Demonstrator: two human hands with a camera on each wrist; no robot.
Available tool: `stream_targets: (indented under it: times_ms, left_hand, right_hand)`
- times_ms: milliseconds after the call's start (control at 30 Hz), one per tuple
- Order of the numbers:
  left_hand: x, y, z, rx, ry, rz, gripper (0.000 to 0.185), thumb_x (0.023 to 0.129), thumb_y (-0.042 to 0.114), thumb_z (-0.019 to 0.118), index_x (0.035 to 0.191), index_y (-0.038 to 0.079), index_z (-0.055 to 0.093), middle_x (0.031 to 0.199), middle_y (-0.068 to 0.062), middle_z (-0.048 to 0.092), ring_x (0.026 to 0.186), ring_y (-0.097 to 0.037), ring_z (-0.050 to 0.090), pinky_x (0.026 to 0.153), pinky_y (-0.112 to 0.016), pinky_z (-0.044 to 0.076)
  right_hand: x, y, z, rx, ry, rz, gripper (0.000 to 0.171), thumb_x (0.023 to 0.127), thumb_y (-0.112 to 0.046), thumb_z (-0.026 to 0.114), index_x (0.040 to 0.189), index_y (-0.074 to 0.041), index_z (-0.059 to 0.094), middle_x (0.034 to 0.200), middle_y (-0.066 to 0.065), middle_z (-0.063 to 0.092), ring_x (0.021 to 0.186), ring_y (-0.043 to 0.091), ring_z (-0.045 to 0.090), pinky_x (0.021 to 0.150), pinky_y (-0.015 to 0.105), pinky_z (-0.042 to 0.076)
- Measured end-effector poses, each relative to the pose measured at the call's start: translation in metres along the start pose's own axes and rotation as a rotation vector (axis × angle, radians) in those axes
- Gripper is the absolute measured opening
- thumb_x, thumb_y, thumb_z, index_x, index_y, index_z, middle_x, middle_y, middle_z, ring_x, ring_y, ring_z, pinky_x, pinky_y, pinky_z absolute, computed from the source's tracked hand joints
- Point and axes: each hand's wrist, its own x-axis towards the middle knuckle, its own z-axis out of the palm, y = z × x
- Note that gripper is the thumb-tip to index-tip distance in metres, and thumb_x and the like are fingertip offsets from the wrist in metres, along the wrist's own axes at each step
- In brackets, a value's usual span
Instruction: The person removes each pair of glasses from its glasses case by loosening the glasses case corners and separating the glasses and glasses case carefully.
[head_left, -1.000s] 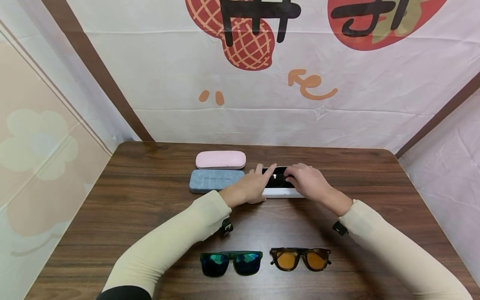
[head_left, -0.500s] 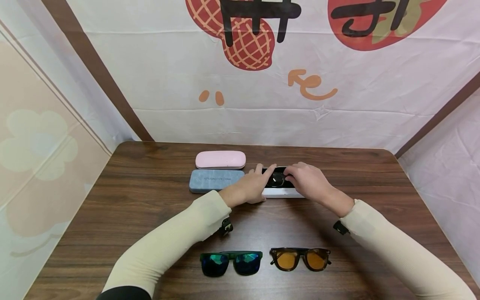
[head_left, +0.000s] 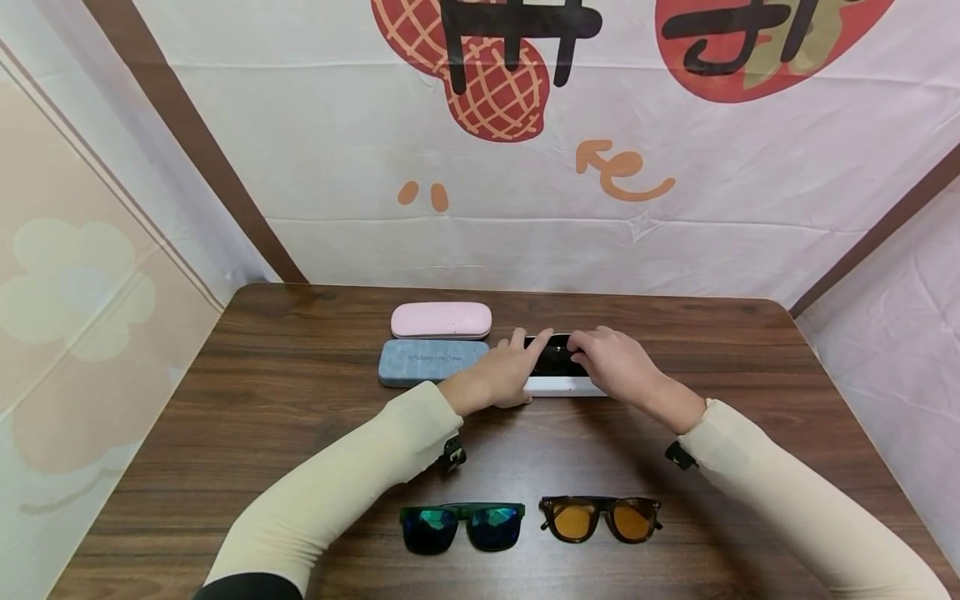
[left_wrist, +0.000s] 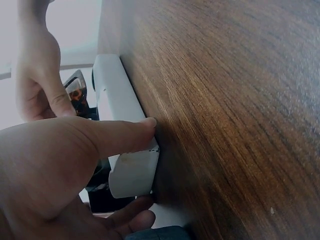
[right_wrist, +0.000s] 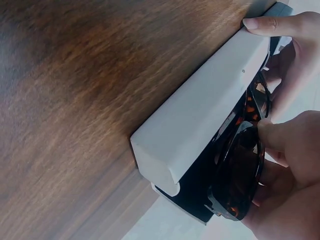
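A white glasses case (head_left: 566, 386) with a black lining lies open near the back of the table. My left hand (head_left: 504, 368) grips its left end, the thumb (left_wrist: 127, 134) pressed across the front wall and the other fingers at the end and far side. Tortoiseshell sunglasses (right_wrist: 236, 177) with dark lenses are pinched in my right hand (head_left: 618, 364), at the case's opening. In the right wrist view they are tilted, one lens standing out over the black lining and the other part reaching toward my left hand. My right fingers hide some of the frame.
Left of the white case lie a blue glasses case (head_left: 429, 363) and, behind it, a pink glasses case (head_left: 441, 320), both closed. Nearer the front are green-framed mirrored sunglasses (head_left: 462, 528) and amber-lensed glasses (head_left: 600, 519). A printed cloth (head_left: 337, 150) hangs behind the table.
The sunglasses in my right hand tip slightly: a lens outline that showed half a second ago is now dark. Both hands stay almost where they were.
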Motion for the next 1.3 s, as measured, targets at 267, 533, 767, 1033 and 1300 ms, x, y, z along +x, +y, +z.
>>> stream_targets:
  times_ms: [267,533,767,1033,1300]
  left_hand:
    - [0.0,0.0,0.0,0.0,0.005,-0.001,0.105,0.09,0.028,0.08,0.165,0.018,0.008,0.147,-0.022,0.037,0.108,-0.033,0.056,0.079,-0.039,0.052]
    - [-0.001,0.001,-0.001,0.002,-0.007,-0.008,0.104,0.09,0.028,0.079,0.165,0.018,0.007,0.147,-0.021,0.036,0.105,-0.031,0.055,0.075,-0.036,0.051]
    - [-0.001,0.001,-0.002,0.001,0.002,-0.003,0.104,0.09,0.029,0.08,0.165,0.018,0.009,0.148,-0.022,0.036,0.11,-0.033,0.056,0.078,-0.038,0.052]
    - [-0.001,0.001,-0.001,-0.003,0.017,0.001,0.104,0.089,0.027,0.081,0.164,0.018,0.01,0.145,-0.022,0.038,0.109,-0.033,0.056,0.08,-0.04,0.052]
    - [-0.001,0.001,-0.002,-0.008,0.013,0.001,0.104,0.088,0.026,0.082,0.164,0.018,0.01,0.146,-0.022,0.037,0.102,-0.03,0.055,0.072,-0.036,0.05]
  right_hand:
    - [0.001,0.001,0.001,-0.004,-0.028,0.004,0.006,0.096,-0.007,0.069,0.095,-0.009,0.064,0.087,0.003,0.068,0.079,0.023,0.063,0.071,0.043,0.052]
    - [0.0,0.002,0.001,-0.015,-0.004,-0.023,0.005,0.096,-0.007,0.07,0.097,-0.007,0.066,0.088,0.004,0.066,0.063,0.013,0.054,0.064,0.039,0.052]
    - [-0.001,0.001,-0.006,-0.014,-0.015,0.004,0.006,0.095,-0.008,0.072,0.1,-0.006,0.07,0.092,0.004,0.069,0.061,0.012,0.055,0.063,0.038,0.052]
    - [-0.007,0.001,-0.02,0.026,-0.055,0.053,0.004,0.096,-0.011,0.071,0.097,-0.008,0.069,0.084,-0.001,0.067,0.063,0.01,0.053,0.062,0.035,0.049]
    - [-0.02,0.009,-0.037,0.084,-0.117,0.113,0.005,0.096,-0.012,0.07,0.1,-0.009,0.072,0.088,0.0,0.07,0.066,0.01,0.056,0.062,0.036,0.049]
